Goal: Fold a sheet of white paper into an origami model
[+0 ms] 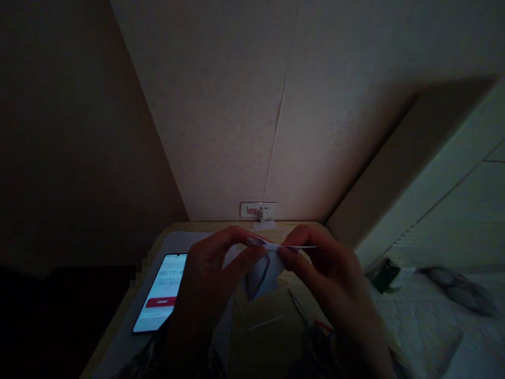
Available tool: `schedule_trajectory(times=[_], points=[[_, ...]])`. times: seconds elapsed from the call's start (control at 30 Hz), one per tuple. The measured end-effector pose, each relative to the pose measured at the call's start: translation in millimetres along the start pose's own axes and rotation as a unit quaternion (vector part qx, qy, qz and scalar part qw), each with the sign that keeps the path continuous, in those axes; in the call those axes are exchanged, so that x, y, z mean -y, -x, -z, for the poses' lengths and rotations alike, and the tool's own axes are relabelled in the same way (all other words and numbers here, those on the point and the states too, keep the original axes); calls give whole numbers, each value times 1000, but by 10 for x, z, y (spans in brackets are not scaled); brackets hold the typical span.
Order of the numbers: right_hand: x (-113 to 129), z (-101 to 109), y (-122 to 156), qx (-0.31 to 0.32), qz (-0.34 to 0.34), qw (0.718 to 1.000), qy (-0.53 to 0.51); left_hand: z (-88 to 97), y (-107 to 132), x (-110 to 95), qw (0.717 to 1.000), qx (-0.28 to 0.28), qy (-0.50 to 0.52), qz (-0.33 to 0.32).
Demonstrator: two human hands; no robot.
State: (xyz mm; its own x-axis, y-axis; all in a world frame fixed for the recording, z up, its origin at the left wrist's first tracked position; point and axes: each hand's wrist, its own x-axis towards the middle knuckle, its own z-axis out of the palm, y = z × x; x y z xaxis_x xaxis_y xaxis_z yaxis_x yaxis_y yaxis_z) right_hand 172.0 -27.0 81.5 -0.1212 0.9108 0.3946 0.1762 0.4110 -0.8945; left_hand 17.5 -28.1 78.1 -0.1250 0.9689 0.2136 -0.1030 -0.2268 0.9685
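Observation:
A folded piece of white paper is held up between my two hands above a small wooden table. My left hand pinches its upper left part between thumb and fingers. On the other side, my right hand grips the upper right part the same way, and a thin paper edge sticks out past the fingertips. The paper's lower part hangs down in a pointed shape with a dark crease or opening. Dim light hides the finer folds.
A lit phone showing a timer lies on white paper at the table's left. Scissors and a paper strip lie below my hands. A wall socket with a plug is behind the table. A dark green box stands at right.

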Motion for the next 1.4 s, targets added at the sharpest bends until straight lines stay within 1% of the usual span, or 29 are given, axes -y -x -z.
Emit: schedule_trajectory(times=[0.1,0.2,0.33,0.43,0.5,0.57,0.63,0.73,0.8,0.97,1.1,1.27,1.4], points=[[-2,-24,32,-22,-31,999,-16,21,-12,13,1000,-14,-2,-8],[19,-28,53,-27,-45,998,-28,57,-20,14,1000,-6,-16,-23],[50,-8,28,-19,-49,998,-28,73,-5,-15,999,9,-29,-32],[48,10,-1,1,-38,999,-14,59,8,-38,998,-6,-51,-34],[36,14,-8,0,-32,999,-4,47,8,-40,998,-11,-55,-22],[26,10,-2,0,-25,1000,0,34,6,-31,999,-9,-39,-2],[26,-1,15,7,-17,1000,3,20,9,-19,1000,-18,-10,15],[42,-16,44,18,-11,1000,6,1,23,-11,999,-41,24,14],[55,-19,56,20,-14,1000,7,-1,31,-13,999,-32,25,6],[65,-8,44,0,-8,1000,8,44,9,-8,999,-20,19,19],[64,12,19,-15,-14,1000,5,94,-27,14,999,22,29,25],[7,73,1,-30,-8,999,-13,99,-40,37,1000,-11,-16,-13],[-34,93,12,-55,14,998,-37,83,-43,55,1000,-16,-5,0]])
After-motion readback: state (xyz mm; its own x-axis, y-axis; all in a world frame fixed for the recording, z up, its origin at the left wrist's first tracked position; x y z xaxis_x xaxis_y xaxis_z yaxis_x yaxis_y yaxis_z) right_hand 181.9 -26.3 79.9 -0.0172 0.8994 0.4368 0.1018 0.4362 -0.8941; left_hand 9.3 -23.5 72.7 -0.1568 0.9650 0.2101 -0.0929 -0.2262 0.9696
